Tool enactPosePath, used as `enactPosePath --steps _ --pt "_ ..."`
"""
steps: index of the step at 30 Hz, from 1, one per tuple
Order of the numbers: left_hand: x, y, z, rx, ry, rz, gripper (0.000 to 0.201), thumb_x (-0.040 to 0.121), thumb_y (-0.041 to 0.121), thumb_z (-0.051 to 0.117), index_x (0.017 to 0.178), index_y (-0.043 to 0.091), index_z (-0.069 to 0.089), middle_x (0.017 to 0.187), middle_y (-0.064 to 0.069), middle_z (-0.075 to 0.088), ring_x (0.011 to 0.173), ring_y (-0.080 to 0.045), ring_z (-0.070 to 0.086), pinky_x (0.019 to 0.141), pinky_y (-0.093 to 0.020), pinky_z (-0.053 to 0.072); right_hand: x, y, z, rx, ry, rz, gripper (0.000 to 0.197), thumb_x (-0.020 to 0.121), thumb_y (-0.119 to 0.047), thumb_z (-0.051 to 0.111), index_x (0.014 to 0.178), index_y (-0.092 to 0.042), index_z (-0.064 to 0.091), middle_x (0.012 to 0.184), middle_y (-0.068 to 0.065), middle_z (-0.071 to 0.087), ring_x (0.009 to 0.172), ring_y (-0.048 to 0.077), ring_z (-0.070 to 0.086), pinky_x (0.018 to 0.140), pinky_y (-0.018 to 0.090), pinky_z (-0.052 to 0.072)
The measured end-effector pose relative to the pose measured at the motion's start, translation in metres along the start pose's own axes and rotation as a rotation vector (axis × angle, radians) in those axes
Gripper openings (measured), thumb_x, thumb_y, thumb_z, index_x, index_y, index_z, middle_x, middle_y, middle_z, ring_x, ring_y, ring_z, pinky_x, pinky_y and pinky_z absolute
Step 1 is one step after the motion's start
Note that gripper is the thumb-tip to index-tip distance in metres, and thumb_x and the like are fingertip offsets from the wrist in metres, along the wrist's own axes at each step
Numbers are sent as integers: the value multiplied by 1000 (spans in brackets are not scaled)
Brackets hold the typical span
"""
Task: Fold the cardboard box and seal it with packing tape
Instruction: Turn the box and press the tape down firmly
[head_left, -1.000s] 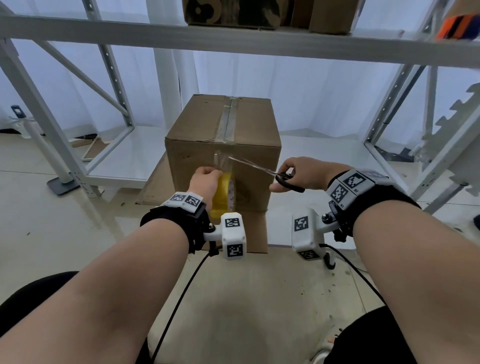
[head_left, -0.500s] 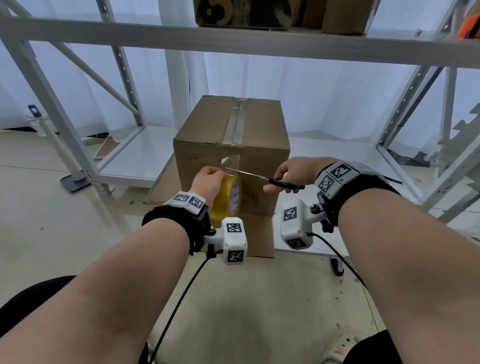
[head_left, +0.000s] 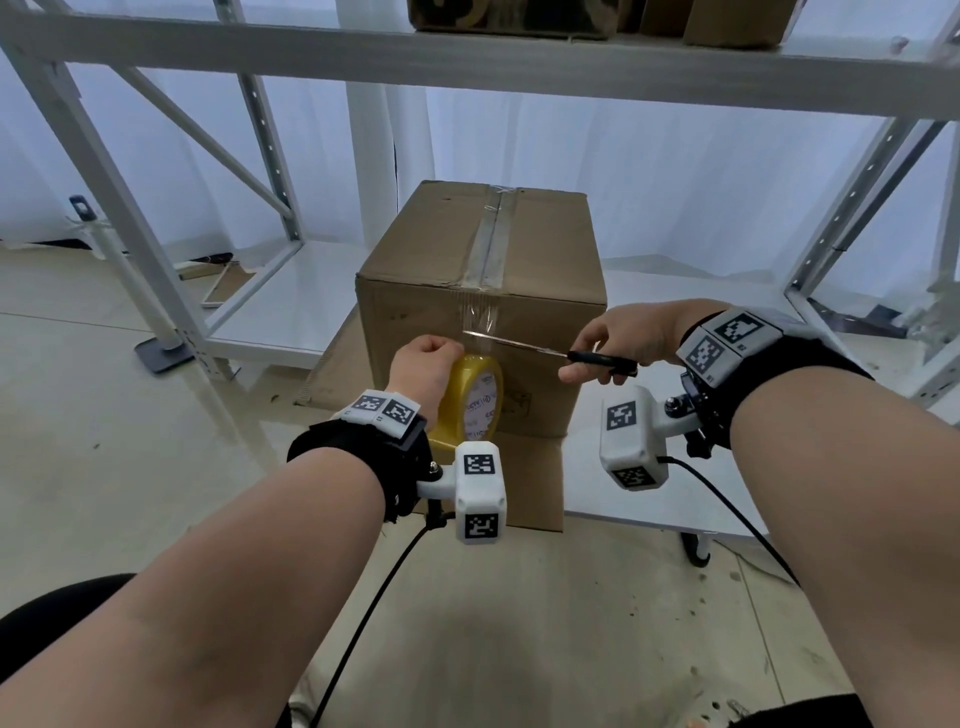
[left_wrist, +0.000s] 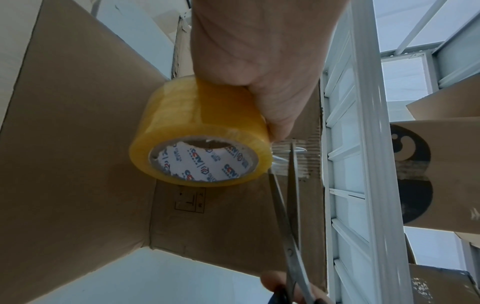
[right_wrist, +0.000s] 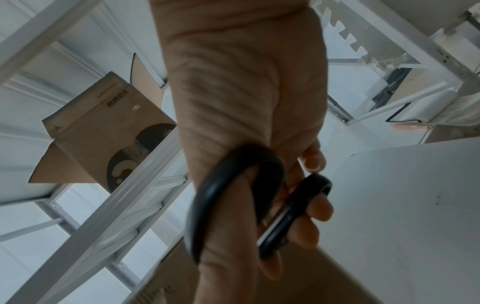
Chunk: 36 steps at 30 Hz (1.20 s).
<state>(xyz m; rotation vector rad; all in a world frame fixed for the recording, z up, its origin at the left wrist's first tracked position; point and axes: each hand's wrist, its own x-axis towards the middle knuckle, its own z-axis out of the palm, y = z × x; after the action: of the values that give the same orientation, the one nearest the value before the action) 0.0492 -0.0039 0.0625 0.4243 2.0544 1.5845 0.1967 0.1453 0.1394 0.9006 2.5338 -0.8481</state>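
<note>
Two hands: both at the front face of the box (head_left: 480, 312), which stands on a flat sheet of cardboard (head_left: 535, 483) at the foot of a white rack (head_left: 249, 322).
Box: closed, its top seam already taped, the tape running over the near top edge and down the front.
Left hand (head_left: 423, 364): fingers wrapped round the yellow roll (head_left: 475, 400), holding it against the front face below the top edge. In the left wrist view the roll (left_wrist: 200, 131) sits with its core facing the camera.
Strip (head_left: 480, 325): a short clear length stretched from the box edge down to the roll, upright and seemingly taut.
Right hand (head_left: 623, 340): fingers through the black loops of the scissors (head_left: 550, 353), gripping them; the right wrist view shows the loops (right_wrist: 249, 197) round thumb and fingers.
Key relation: the scissors lie crosswise, reaching in from the right, and their long axis cuts square across the upright strip just above the roll. The left wrist view shows the blades (left_wrist: 288, 185) slightly parted, with the strip about at their tips; whether they already bite I cannot tell.
Nearer hand: the right one does the cutting; the left only keeps the strip tight.
Stage, as I judge it: the cut that frees the roll, with the loose end left to press down.
Risk: if the strip slackens it may fold on itself instead of shearing.
</note>
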Motion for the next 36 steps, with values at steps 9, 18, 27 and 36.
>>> enactPosePath --steps 9,18,27,36 --pt "-3 1 -2 -12 -8 0 6 93 27 56 91 22 59 76 2 54 69 -14 49 62 -25 45 13 -13 10 12 -10 -52 47 77 -51 68 106 -14 65 83 1 63 71 9 58 63 18 44" --pt "-1 1 -4 2 -32 1 14 93 25 56 79 23 56 73 -1 53 64 -13 48 59 -24 44 17 -16 12 -22 72 -99 45 76 -48 72 106 -17 66 79 -3 62 68 8 57 61 19 43" --pt "2 1 -2 -27 -27 -34 15 92 25 58 78 24 56 74 1 52 66 -12 47 60 -24 42 16 -17 14 1 86 -149 40 74 -37 78 104 -12 69 72 0 60 62 12 55 59 22 48" --pt "5 -15 -7 -1 6 -58 6 87 22 64 84 17 64 78 -2 57 77 -19 53 78 -35 51 22 -14 21 23 76 -147 35 70 -39 80 92 -17 66 76 6 64 62 15 58 61 25 51"
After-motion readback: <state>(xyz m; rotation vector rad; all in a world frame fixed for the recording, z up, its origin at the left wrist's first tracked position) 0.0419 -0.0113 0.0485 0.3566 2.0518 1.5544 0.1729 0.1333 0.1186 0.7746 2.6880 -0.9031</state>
